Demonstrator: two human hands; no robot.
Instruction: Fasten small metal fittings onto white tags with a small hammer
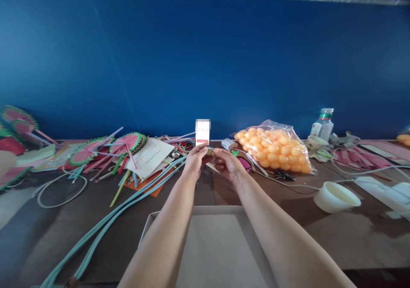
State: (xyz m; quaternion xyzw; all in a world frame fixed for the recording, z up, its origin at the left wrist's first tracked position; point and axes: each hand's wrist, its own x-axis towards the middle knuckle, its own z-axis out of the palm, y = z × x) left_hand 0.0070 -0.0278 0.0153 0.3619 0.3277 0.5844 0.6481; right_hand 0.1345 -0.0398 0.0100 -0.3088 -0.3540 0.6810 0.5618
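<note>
My left hand (195, 162) and my right hand (228, 164) meet over the middle of the table, fingers closed in a pinch. Between the fingertips sits a small shiny brass-coloured piece (209, 150), mostly covered, so its exact kind is unclear. Right behind the hands a phone (202, 133) stands upright with its screen lit. Under my forearms lies a large shallow pale box or tray (218, 245). Close to the left hand are a shiny silver ball-like thing (175, 154) and printed paper sheets (152, 156).
Pink and green paper fans (128, 144) and strips lie left, beside pale blue tubes (124, 205). To the right are a clear bag of orange balls (275, 147), a white cup (336, 197), a bottle (323, 126) and a white cable (297, 185). A blue wall (205, 57) rises behind.
</note>
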